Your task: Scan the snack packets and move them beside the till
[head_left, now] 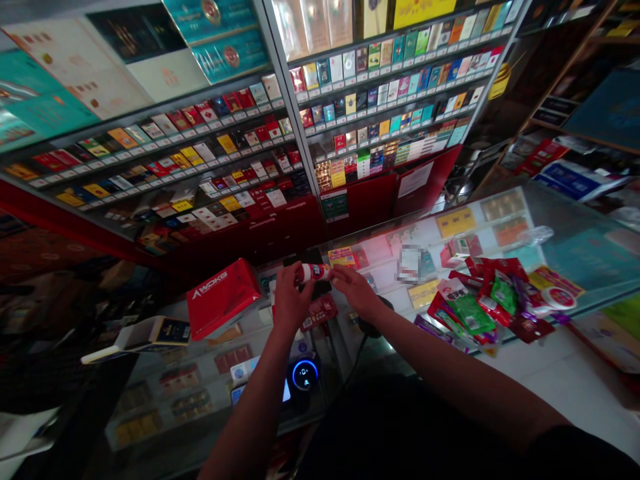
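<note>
Above the glass counter (345,333), my left hand (293,300) is wrapped round a small white tube-shaped container (316,271) with red and dark print. It lies roughly level, and I cannot make out exactly what it is. My right hand (356,290) is closed at the container's right end, its fingertips pressed together there. A dark red packet (319,313) lies on the counter just below the hands. Behind them is a yellow and pink packet (341,257).
A red box (223,298) and an opened dark box (163,335) stand left. A round device with a blue lit ring (305,375) sits nearer me. Snack packets (470,307) are heaped right. Shelves of cigarette packs (300,127) rise behind the counter.
</note>
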A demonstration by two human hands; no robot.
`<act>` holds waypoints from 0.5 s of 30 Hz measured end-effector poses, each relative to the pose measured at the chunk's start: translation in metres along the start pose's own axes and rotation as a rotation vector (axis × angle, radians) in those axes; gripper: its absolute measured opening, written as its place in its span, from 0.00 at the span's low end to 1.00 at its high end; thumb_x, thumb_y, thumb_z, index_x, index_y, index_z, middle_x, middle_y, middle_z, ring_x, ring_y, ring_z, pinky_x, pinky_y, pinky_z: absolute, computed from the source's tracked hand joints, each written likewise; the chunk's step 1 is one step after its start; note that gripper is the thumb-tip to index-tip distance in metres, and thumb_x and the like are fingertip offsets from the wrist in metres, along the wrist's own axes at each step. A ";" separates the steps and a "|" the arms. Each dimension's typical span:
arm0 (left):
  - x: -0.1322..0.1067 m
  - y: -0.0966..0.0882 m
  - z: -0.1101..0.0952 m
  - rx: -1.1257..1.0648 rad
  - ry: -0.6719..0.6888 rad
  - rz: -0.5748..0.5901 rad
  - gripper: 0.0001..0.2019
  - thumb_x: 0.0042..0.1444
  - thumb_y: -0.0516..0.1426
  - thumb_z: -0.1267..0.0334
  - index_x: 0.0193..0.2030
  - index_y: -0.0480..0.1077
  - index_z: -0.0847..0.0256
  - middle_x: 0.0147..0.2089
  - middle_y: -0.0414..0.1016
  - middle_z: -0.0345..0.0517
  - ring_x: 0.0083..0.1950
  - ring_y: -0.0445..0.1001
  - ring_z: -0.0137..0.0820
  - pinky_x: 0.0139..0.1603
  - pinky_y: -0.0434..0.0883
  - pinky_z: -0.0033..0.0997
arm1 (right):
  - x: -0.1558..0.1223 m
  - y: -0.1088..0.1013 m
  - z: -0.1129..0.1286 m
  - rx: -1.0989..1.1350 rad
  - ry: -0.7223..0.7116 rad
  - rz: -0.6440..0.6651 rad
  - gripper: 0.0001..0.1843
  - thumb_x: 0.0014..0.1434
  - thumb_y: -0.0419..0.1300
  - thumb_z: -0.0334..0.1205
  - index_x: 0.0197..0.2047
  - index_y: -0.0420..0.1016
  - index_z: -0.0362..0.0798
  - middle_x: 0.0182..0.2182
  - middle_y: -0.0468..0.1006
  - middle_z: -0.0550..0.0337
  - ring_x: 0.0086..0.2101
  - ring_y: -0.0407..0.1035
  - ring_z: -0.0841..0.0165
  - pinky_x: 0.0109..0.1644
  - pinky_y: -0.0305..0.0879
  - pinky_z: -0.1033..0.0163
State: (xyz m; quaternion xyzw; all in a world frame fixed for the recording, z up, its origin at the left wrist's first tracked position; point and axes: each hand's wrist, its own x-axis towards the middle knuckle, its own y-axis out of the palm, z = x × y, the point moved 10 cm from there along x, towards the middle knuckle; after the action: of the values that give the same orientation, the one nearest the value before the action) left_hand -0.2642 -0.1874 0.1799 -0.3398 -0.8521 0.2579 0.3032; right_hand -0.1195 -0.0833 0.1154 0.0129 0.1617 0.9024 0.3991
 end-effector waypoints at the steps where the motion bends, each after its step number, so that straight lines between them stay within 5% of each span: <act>1: -0.002 0.003 -0.001 -0.007 -0.028 0.002 0.23 0.62 0.62 0.59 0.64 0.69 0.56 0.60 0.71 0.55 0.57 0.75 0.41 0.58 0.77 0.44 | -0.002 -0.003 0.003 -0.010 -0.014 -0.003 0.25 0.58 0.63 0.40 0.59 0.76 0.49 0.57 0.82 0.50 0.58 0.75 0.59 0.67 0.66 0.49; 15: -0.011 0.059 -0.053 -0.176 -0.038 0.271 0.27 0.71 0.51 0.48 0.72 0.65 0.54 0.72 0.69 0.52 0.73 0.67 0.44 0.74 0.62 0.49 | -0.032 -0.087 0.039 -0.136 -0.030 -0.253 0.33 0.60 0.63 0.51 0.66 0.73 0.48 0.55 0.82 0.50 0.55 0.75 0.58 0.63 0.69 0.50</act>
State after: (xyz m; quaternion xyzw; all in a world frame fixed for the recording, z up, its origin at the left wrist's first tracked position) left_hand -0.1961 -0.1451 0.1742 -0.4719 -0.8233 0.2274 0.2187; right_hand -0.0301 -0.0407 0.1293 -0.0210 0.0946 0.8535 0.5120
